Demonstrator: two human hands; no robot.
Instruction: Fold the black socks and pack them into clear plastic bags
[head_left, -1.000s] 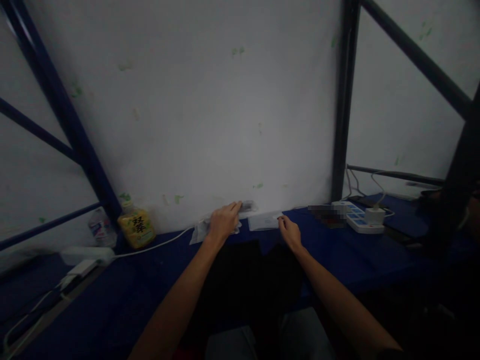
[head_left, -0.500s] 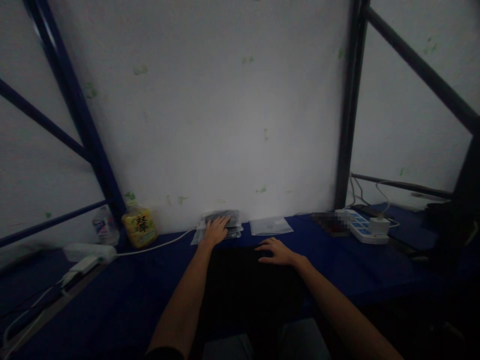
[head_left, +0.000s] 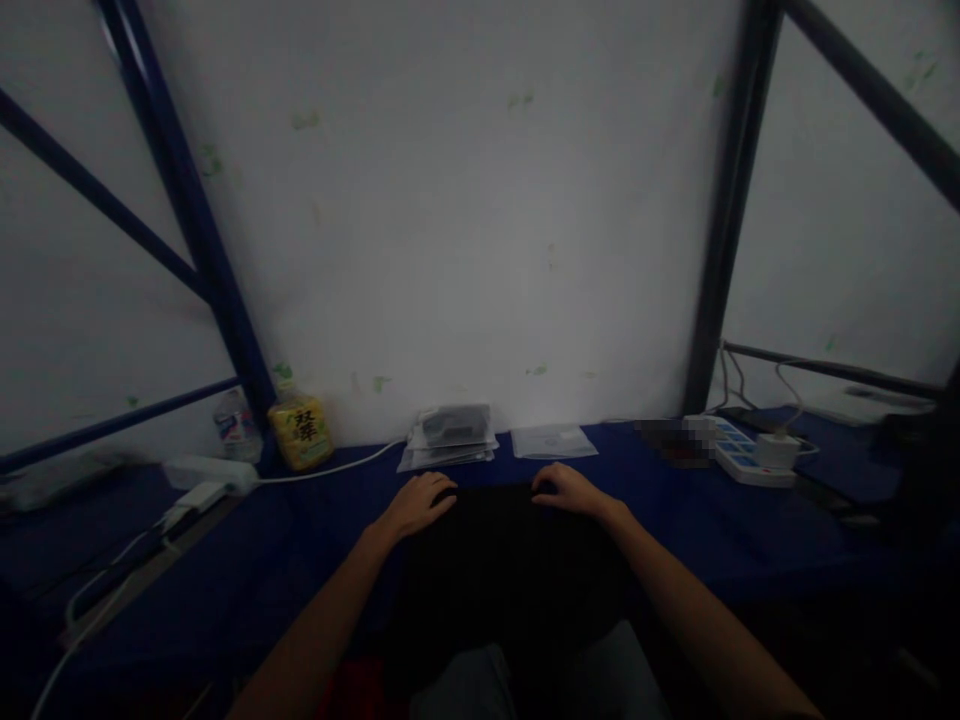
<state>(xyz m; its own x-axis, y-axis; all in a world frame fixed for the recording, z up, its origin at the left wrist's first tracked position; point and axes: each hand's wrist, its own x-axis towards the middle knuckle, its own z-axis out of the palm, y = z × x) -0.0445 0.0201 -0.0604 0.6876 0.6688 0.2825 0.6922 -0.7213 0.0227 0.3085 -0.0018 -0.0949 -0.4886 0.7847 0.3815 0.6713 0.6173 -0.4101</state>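
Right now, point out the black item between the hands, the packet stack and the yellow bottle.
Black item (head_left: 501,565): head view, middle of its dark surface.
Packet stack (head_left: 452,437): head view, top packet.
Yellow bottle (head_left: 302,430): head view, front label.

Two large dark Chinese characters stand on the yellow bottle (head_left: 300,445); the upper reads 双, the lower is blurred, seemingly 萃. The print on the clear bottle (head_left: 238,432) beside it is too small to read.

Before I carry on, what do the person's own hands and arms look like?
Both the left hand and right hand are ungloved; in this dim light I see no ring, watch or bracelet. The forearms are bare, no sleeve showing.
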